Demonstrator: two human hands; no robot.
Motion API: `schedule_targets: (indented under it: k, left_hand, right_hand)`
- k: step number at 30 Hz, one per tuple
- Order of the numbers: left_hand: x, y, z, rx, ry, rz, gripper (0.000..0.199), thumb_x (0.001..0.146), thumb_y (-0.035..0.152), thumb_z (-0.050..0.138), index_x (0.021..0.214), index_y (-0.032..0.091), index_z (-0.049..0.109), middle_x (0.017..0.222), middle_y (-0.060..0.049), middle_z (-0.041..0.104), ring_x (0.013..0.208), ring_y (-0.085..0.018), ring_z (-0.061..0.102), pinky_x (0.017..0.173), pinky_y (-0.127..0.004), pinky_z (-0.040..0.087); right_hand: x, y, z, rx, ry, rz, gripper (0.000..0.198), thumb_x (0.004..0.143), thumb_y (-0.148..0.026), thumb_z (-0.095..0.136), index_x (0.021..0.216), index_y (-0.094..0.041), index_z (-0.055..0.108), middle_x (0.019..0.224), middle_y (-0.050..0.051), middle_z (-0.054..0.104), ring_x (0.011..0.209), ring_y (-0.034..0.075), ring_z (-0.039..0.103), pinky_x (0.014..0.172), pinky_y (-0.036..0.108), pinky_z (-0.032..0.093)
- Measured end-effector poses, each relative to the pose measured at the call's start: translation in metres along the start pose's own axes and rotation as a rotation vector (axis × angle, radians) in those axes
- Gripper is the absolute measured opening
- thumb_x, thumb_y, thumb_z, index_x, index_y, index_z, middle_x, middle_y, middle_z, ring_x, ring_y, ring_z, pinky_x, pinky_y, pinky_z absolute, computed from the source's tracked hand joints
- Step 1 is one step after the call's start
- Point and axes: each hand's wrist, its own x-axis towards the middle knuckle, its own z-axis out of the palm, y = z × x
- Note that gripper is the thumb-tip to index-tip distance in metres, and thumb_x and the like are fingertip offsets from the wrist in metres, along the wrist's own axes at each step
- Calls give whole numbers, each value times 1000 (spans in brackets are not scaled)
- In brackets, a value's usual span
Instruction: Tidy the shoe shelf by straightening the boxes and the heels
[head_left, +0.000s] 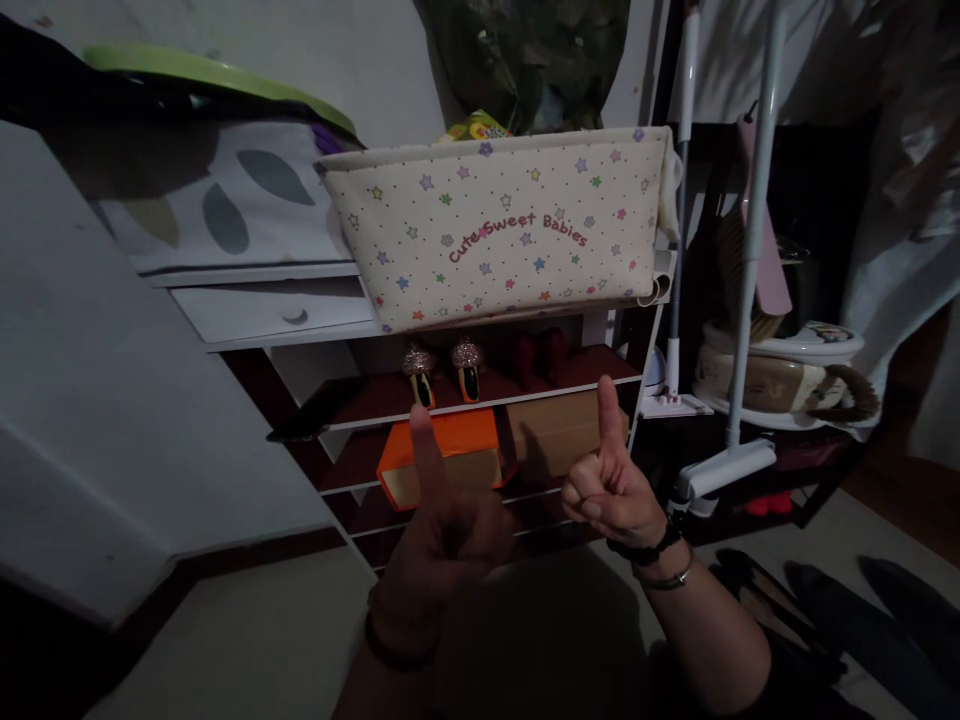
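Note:
My left hand (450,530) is raised in front of the shelf with its index finger pointing up and the other fingers curled in. It looks slightly blurred, and I see nothing in it. To its right, my right hand (611,495) makes the same shape, index finger up and the rest folded, holding nothing. Behind the left hand is an orange box (457,440) on a lower shelf. A brown cardboard box (547,430) lies behind the right hand. Above them on the shelf are a pair of shoes with glittery trim (466,370) and red shoes (541,358).
A cream fabric basket (510,270) printed with stars stands on the shelf unit. Left of it is a leaf-patterned fabric box (225,200) above a white drawer (277,310). A white-headed mop (727,470) leans at the right. Dark shoes (847,610) lie on the floor.

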Motion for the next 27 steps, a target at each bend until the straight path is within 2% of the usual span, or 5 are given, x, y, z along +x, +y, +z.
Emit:
schedule_targets:
  k: [12, 19, 21, 22, 27]
  left_hand:
    - [0, -4, 4, -47, -6, 1, 108, 88, 12, 70, 162, 51, 3, 65, 10, 32, 53, -8, 24, 52, -19, 30]
    - [4, -11, -11, -2, 192, -62, 47, 85, 26, 76, 129, 31, 63, 67, 7, 37, 56, -8, 34, 56, -22, 35]
    - [6, -19, -16, 72, 324, -135, 19, 87, 37, 75, 90, 19, 69, 66, 4, 42, 59, -9, 38, 57, -24, 34]
    - [5, -25, -18, 126, 390, -193, 30, 87, 41, 74, 74, 17, 62, 64, 3, 43, 58, -9, 38, 56, -24, 33]
    - [-18, -71, -18, 450, 414, -603, 53, 86, 58, 68, 58, 19, 45, 54, 5, 38, 52, -8, 30, 54, -27, 23]
  right_hand:
    - [-3, -3, -4, 56, -125, -77, 117, 86, -12, 75, 162, -52, -5, 58, -14, 29, 49, 9, 17, 48, 19, 26]
    - [-2, -2, -7, 11, -1, -39, 88, 88, -23, 78, 157, -49, 31, 61, -12, 30, 50, 8, 19, 47, 19, 22]
    - [-3, 6, -13, -54, 114, -19, 43, 91, -32, 75, 133, -34, 64, 59, -11, 29, 49, 8, 20, 46, 20, 18]
    - [-4, 11, -17, -113, 182, 0, 21, 93, -38, 73, 110, -26, 72, 57, -10, 29, 49, 7, 20, 46, 21, 17]
    - [-26, 44, -33, -593, 426, 122, 57, 89, -60, 69, 56, -19, 45, 53, -6, 35, 52, 8, 28, 51, 24, 22]
